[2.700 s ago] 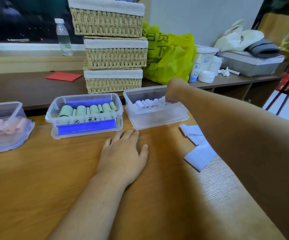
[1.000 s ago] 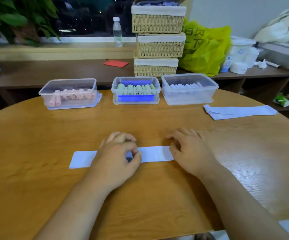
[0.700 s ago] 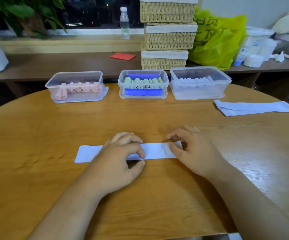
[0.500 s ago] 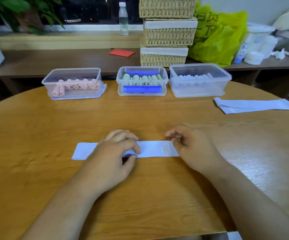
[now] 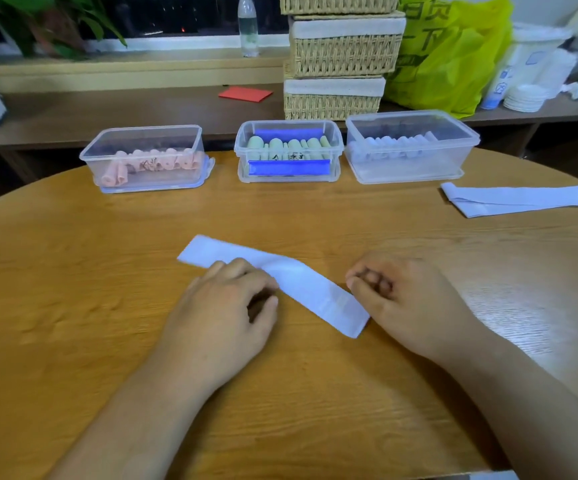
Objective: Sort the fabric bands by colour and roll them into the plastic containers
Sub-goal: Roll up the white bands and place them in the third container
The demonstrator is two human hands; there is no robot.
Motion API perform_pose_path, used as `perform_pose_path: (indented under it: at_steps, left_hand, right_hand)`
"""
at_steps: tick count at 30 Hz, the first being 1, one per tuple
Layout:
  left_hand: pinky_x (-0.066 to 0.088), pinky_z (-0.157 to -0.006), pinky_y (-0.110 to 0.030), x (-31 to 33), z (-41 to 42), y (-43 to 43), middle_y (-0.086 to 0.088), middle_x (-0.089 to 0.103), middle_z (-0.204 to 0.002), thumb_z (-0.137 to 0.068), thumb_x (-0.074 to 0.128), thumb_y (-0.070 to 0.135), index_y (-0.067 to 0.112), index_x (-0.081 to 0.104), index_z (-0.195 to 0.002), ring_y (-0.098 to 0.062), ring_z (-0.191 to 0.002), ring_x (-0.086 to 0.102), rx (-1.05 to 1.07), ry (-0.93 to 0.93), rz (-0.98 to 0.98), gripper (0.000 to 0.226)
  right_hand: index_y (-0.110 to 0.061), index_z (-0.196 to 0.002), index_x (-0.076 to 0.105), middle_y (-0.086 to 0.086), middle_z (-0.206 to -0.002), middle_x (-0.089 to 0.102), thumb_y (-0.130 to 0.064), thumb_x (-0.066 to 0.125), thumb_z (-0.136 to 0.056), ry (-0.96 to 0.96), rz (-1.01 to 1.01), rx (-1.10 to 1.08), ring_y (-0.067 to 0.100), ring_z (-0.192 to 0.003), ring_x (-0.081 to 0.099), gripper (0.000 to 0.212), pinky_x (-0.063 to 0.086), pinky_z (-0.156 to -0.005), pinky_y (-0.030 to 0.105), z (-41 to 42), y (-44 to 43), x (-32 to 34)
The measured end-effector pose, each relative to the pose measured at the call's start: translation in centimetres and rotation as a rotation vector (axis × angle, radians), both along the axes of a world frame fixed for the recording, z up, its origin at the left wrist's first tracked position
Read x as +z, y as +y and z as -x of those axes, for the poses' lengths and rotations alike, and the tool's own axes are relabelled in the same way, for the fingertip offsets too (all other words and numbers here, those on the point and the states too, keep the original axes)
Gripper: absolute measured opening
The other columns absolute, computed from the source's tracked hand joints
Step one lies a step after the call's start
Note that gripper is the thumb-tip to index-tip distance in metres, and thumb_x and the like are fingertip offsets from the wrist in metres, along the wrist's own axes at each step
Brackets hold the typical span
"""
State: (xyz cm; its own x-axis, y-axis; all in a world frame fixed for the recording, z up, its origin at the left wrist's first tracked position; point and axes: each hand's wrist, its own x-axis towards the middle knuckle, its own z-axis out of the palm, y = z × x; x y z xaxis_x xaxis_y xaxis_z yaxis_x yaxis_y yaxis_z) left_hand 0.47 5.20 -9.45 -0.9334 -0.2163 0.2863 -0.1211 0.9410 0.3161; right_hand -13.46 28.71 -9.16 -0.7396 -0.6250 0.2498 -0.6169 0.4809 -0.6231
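Note:
A pale lilac-white fabric band (image 5: 301, 289) lies slantwise on the round wooden table (image 5: 72, 289), its middle slightly humped. My left hand (image 5: 225, 313) rests on its middle, fingers pinching the fabric. My right hand (image 5: 405, 303) sits at the band's near right end, fingers curled against its edge. Three clear plastic containers stand at the back: the left container (image 5: 149, 133) holds pink rolls, the middle container (image 5: 287, 126) green rolls, the right container (image 5: 415, 119) white rolls. More flat white bands (image 5: 523, 200) lie at the right.
Behind the table runs a low brown shelf (image 5: 107, 109) with stacked wicker baskets (image 5: 343, 53), a yellow-green plastic bag (image 5: 453, 57), a water bottle (image 5: 247, 26), a red card (image 5: 245, 94) and white cups (image 5: 526, 97). A plant (image 5: 48, 26) stands at the back left.
The band lay straight across; now it is slanted, its right end pulled toward me and its left end swung away. Both hands stayed on it. Earlier my right hand reached into the right container.

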Motion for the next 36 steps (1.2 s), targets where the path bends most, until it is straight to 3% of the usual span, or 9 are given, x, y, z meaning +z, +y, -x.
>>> perform_pose_path:
  at_steps: [3, 8, 10, 12, 17, 20, 23, 29, 36]
  left_hand:
    - [0.046, -0.098, -0.04, -0.1, 0.0, -0.1, 0.024, 0.057, -0.125, -0.093, 0.041, 0.057, 0.041, 0.066, -0.128, -0.009, -0.119, 0.051, 0.038, -0.048, 0.008, 0.046]
    - [0.043, -0.106, -0.039, -0.1, 0.0, 0.2, 0.024, 0.056, -0.134, -0.098, 0.056, 0.047, 0.039, 0.064, -0.129, -0.008, -0.128, 0.047, 0.066, -0.047, -0.032, 0.033]
    - [0.043, -0.107, -0.04, -0.2, 0.0, 0.1, 0.023, 0.057, -0.133, -0.097, 0.058, 0.045, 0.038, 0.065, -0.127, -0.009, -0.127, 0.049, 0.075, -0.034, -0.049, 0.032]
    - [0.043, -0.106, -0.04, -0.1, 0.0, 0.1, 0.024, 0.057, -0.131, -0.096, 0.058, 0.044, 0.039, 0.064, -0.124, -0.007, -0.126, 0.048, 0.077, -0.033, -0.072, 0.029]
    - [0.04, -0.104, -0.035, -0.3, -0.8, 0.4, 0.03, 0.054, -0.129, -0.097, 0.06, 0.042, 0.042, 0.063, -0.119, -0.002, -0.124, 0.048, 0.027, -0.031, -0.101, 0.022]
    - [0.045, -0.103, -0.034, -0.2, -1.6, 0.1, 0.029, 0.059, -0.123, -0.099, 0.062, 0.032, 0.039, 0.065, -0.114, 0.0, -0.122, 0.053, -0.042, 0.038, -0.23, 0.016]
    - [0.049, -0.091, -0.028, 0.4, -2.8, 0.2, 0.026, 0.063, -0.117, -0.101, 0.063, 0.026, 0.038, 0.067, -0.112, -0.005, -0.118, 0.059, -0.122, 0.053, -0.331, 0.017]
    - [0.049, -0.095, -0.039, 0.6, -4.4, 0.3, 0.027, 0.06, -0.111, -0.094, 0.067, 0.047, 0.04, 0.06, -0.118, 0.0, -0.111, 0.057, -0.326, -0.02, -0.133, 0.025]
    - [0.052, -0.089, -0.038, 0.0, -3.7, 0.8, 0.026, 0.06, -0.107, -0.102, 0.059, 0.039, 0.041, 0.056, -0.122, -0.003, -0.106, 0.058, -0.297, 0.046, -0.111, 0.02]
  right_hand:
    - [-0.032, -0.092, 0.073, -0.007, -0.071, 0.062, -0.026, 0.07, -0.097, -0.056, 0.019, 0.13, 0.016, -0.063, 0.057, 0.008, 0.053, -0.065, 0.042, -0.8, 0.2, 0.0]
    - [-0.037, -0.097, 0.076, -0.011, -0.083, 0.068, -0.035, 0.079, -0.092, -0.027, -0.047, 0.412, 0.017, -0.083, 0.063, 0.006, 0.051, -0.075, 0.029, -2.4, 0.3, 0.5]
    - [-0.04, -0.101, 0.075, -0.014, -0.088, 0.065, -0.044, 0.082, -0.088, 0.03, -0.095, 0.464, 0.016, -0.086, 0.062, 0.015, 0.049, -0.08, 0.025, -2.5, 0.3, 0.6]
    - [-0.041, -0.103, 0.074, -0.016, -0.09, 0.063, -0.046, 0.083, -0.087, 0.051, -0.103, 0.448, 0.015, -0.087, 0.062, 0.019, 0.05, -0.08, 0.028, -2.5, 0.3, 0.6]
    - [-0.036, -0.096, 0.073, -0.02, -0.086, 0.06, -0.034, 0.074, -0.094, 0.146, -0.087, 0.436, 0.012, -0.083, 0.062, 0.003, 0.053, -0.07, 0.034, -2.7, 0.0, 0.4]
    - [-0.034, -0.093, 0.072, -0.02, -0.086, 0.06, -0.03, 0.075, -0.092, 0.159, -0.082, 0.436, 0.011, -0.085, 0.062, 0.006, 0.053, -0.071, 0.033, -2.8, -0.1, 0.5]
    - [-0.034, -0.097, 0.07, -0.021, -0.09, 0.06, -0.031, 0.076, -0.089, 0.17, -0.079, 0.449, 0.008, -0.089, 0.061, 0.01, 0.052, -0.076, 0.032, -2.9, 0.1, 0.7]
    - [-0.039, -0.123, 0.066, -0.027, -0.124, 0.056, -0.066, 0.073, -0.087, 0.233, -0.169, 0.448, 0.009, -0.111, 0.058, 0.046, 0.052, -0.085, 0.034, -3.1, -0.1, 0.5]
    - [-0.035, -0.123, 0.065, -0.026, -0.114, 0.063, -0.047, 0.063, -0.102, 0.238, -0.118, 0.394, 0.009, -0.107, 0.061, 0.024, 0.053, -0.087, 0.035, -2.9, -0.7, 0.1]
